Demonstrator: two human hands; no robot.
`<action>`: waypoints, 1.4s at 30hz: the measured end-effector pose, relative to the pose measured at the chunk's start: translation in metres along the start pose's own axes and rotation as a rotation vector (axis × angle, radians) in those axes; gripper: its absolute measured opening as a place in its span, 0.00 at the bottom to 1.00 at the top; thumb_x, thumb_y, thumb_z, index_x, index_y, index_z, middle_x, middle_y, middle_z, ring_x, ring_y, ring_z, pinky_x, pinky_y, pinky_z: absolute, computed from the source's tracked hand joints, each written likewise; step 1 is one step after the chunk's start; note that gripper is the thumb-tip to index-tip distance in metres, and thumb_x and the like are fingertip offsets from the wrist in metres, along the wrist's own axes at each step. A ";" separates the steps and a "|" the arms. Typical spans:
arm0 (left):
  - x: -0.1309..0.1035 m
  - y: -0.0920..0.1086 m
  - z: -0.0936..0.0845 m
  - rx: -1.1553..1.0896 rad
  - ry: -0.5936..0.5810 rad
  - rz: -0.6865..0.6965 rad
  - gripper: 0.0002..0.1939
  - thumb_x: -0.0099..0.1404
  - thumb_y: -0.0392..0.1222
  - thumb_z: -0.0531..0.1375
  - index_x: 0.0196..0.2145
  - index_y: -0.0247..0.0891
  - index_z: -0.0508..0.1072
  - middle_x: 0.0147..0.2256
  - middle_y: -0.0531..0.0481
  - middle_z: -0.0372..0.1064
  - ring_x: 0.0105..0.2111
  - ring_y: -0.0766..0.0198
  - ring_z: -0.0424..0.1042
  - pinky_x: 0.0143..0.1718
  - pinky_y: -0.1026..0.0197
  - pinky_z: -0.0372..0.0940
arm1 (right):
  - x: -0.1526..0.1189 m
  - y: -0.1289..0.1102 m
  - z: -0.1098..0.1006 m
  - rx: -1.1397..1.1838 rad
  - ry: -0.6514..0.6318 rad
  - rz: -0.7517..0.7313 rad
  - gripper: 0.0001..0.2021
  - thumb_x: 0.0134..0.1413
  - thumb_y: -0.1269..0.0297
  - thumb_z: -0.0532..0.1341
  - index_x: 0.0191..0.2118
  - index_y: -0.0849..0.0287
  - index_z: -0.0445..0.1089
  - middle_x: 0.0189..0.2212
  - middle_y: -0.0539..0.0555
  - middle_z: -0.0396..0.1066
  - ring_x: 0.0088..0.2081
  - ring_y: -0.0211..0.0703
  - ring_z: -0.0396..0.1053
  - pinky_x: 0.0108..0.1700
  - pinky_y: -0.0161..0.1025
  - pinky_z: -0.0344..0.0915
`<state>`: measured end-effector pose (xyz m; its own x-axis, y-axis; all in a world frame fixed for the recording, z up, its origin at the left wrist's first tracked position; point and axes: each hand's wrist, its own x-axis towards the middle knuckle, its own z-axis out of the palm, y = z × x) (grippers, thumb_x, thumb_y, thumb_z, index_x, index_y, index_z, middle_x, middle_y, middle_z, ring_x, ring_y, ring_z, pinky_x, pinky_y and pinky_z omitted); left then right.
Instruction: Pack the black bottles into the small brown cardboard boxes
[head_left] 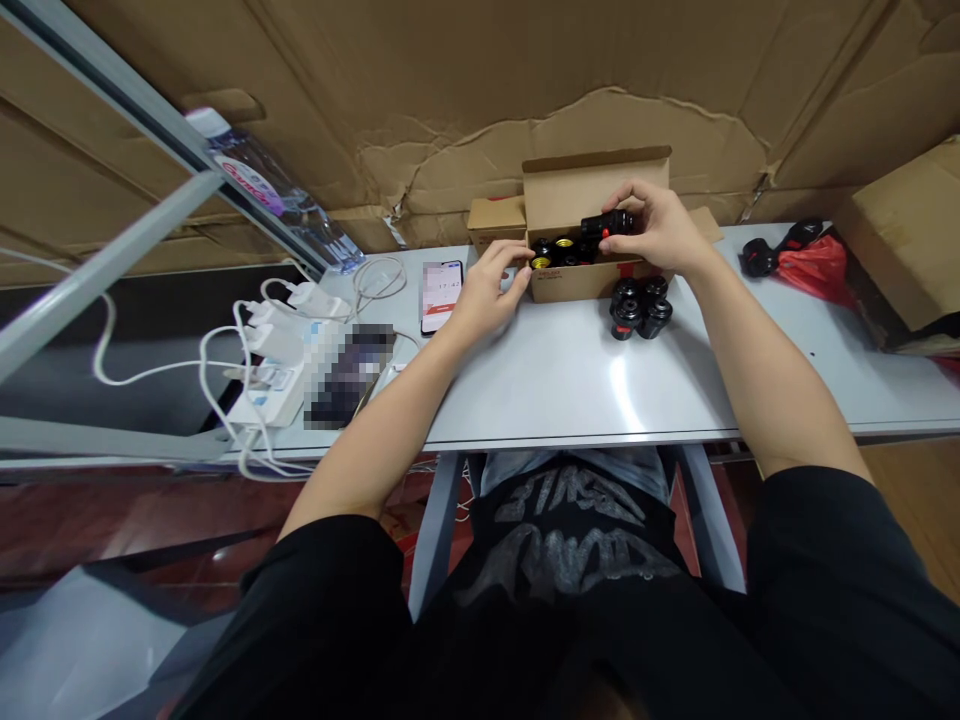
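Note:
A small open cardboard box [574, 285] stands on the table against the back wall, its lid raised. Inside it lie several black cylindrical fittings, some with a yellow ring [540, 263] on the end. My left hand [491, 285] is at the box's left end, fingers and thumb around its front corner. My right hand [660, 228] grips one black cylindrical fitting [598, 227] with a red spot, holding it sideways just over the box's right part. In front of the box, several more black fittings [639, 307] stand in a tight cluster on the table.
To the left are a lit phone [441, 298], a blurred-out dark device [351, 378], a white power strip [289, 375] with cables and a water bottle [277, 190]. Rightward lie a red bag [814, 268] with black pieces and a large carton [915, 235]. A metal frame [105, 265] crosses the left side.

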<state>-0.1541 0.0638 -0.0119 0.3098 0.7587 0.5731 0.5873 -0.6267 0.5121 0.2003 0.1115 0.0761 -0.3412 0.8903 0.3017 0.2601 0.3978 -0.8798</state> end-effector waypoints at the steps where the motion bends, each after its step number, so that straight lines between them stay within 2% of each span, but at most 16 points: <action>1: 0.000 0.000 0.000 -0.002 0.003 0.007 0.20 0.92 0.57 0.59 0.67 0.48 0.84 0.74 0.36 0.83 0.74 0.42 0.83 0.63 0.41 0.87 | 0.000 0.000 0.000 0.010 -0.007 -0.001 0.33 0.33 0.50 0.94 0.44 0.41 0.80 0.45 0.51 0.88 0.48 0.65 0.86 0.59 0.69 0.93; 6: 0.000 0.001 0.000 -0.001 -0.001 0.000 0.17 0.90 0.51 0.61 0.67 0.48 0.83 0.74 0.37 0.83 0.74 0.42 0.83 0.64 0.40 0.87 | 0.000 0.000 0.001 0.061 -0.026 0.028 0.34 0.37 0.42 0.94 0.43 0.42 0.76 0.43 0.52 0.85 0.42 0.63 0.84 0.52 0.70 0.92; 10: 0.000 0.001 0.001 -0.004 0.015 0.014 0.18 0.89 0.51 0.61 0.67 0.48 0.84 0.73 0.38 0.84 0.74 0.42 0.83 0.63 0.41 0.87 | 0.003 0.005 0.001 0.020 -0.033 -0.002 0.34 0.39 0.38 0.93 0.43 0.42 0.76 0.44 0.53 0.85 0.45 0.64 0.84 0.56 0.70 0.90; 14: 0.000 -0.001 0.001 0.000 0.015 0.007 0.18 0.91 0.54 0.60 0.67 0.49 0.84 0.73 0.38 0.84 0.75 0.42 0.82 0.64 0.41 0.87 | 0.007 0.014 -0.002 -0.039 -0.013 -0.065 0.36 0.35 0.42 0.96 0.44 0.41 0.76 0.46 0.53 0.86 0.53 0.66 0.84 0.64 0.69 0.89; 17: 0.000 -0.003 0.001 0.000 -0.007 -0.009 0.19 0.92 0.56 0.60 0.68 0.49 0.83 0.74 0.38 0.83 0.77 0.41 0.81 0.66 0.39 0.87 | 0.009 0.020 -0.003 -0.066 0.000 -0.052 0.38 0.36 0.44 0.97 0.45 0.41 0.76 0.46 0.52 0.86 0.56 0.66 0.83 0.64 0.65 0.88; 21: 0.000 -0.003 -0.001 -0.008 -0.011 0.013 0.20 0.92 0.57 0.60 0.68 0.49 0.83 0.74 0.37 0.83 0.76 0.41 0.82 0.64 0.40 0.87 | 0.009 0.019 -0.003 -0.071 0.000 -0.044 0.35 0.37 0.48 0.95 0.46 0.41 0.76 0.46 0.52 0.85 0.55 0.68 0.84 0.66 0.67 0.89; 24: 0.001 -0.002 -0.001 -0.001 -0.011 0.013 0.20 0.92 0.57 0.59 0.68 0.49 0.83 0.74 0.37 0.83 0.75 0.41 0.82 0.64 0.40 0.87 | 0.007 0.016 -0.001 -0.050 0.005 -0.044 0.35 0.36 0.47 0.95 0.45 0.41 0.76 0.47 0.53 0.84 0.55 0.69 0.85 0.63 0.68 0.91; 28: 0.000 0.000 -0.001 0.007 -0.010 -0.005 0.21 0.93 0.60 0.59 0.67 0.48 0.84 0.73 0.36 0.83 0.76 0.40 0.82 0.65 0.39 0.87 | 0.006 0.014 0.002 0.015 -0.011 -0.004 0.36 0.40 0.39 0.94 0.45 0.42 0.75 0.46 0.52 0.84 0.46 0.64 0.85 0.59 0.72 0.92; 31: 0.000 -0.001 -0.001 0.019 -0.005 -0.005 0.24 0.94 0.65 0.58 0.67 0.49 0.83 0.73 0.36 0.83 0.75 0.40 0.82 0.64 0.39 0.87 | 0.005 0.015 0.004 0.025 -0.020 -0.028 0.36 0.42 0.35 0.93 0.44 0.42 0.74 0.43 0.53 0.83 0.43 0.63 0.84 0.56 0.70 0.91; 36: -0.001 -0.001 -0.002 0.012 -0.011 0.005 0.23 0.95 0.65 0.57 0.67 0.50 0.83 0.74 0.36 0.83 0.75 0.41 0.82 0.65 0.37 0.87 | 0.006 0.015 0.004 0.011 -0.009 -0.016 0.36 0.42 0.38 0.93 0.44 0.42 0.73 0.42 0.54 0.81 0.44 0.63 0.83 0.47 0.66 0.90; 40: -0.001 -0.001 -0.001 0.000 -0.007 -0.011 0.21 0.94 0.62 0.59 0.67 0.49 0.84 0.73 0.37 0.83 0.74 0.41 0.83 0.65 0.38 0.87 | 0.006 0.012 0.002 -0.044 0.012 -0.063 0.35 0.36 0.46 0.95 0.42 0.42 0.74 0.49 0.55 0.84 0.56 0.68 0.83 0.57 0.68 0.92; 42: -0.001 -0.002 -0.001 -0.004 -0.003 -0.012 0.21 0.93 0.60 0.60 0.67 0.49 0.84 0.73 0.37 0.83 0.74 0.42 0.83 0.65 0.40 0.87 | 0.005 0.010 0.002 -0.072 0.018 -0.049 0.34 0.35 0.48 0.95 0.42 0.41 0.76 0.49 0.54 0.85 0.58 0.70 0.83 0.62 0.71 0.92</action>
<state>-0.1561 0.0646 -0.0129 0.3053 0.7665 0.5650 0.5880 -0.6185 0.5213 0.1999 0.1197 0.0681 -0.3389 0.8729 0.3510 0.3078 0.4554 -0.8354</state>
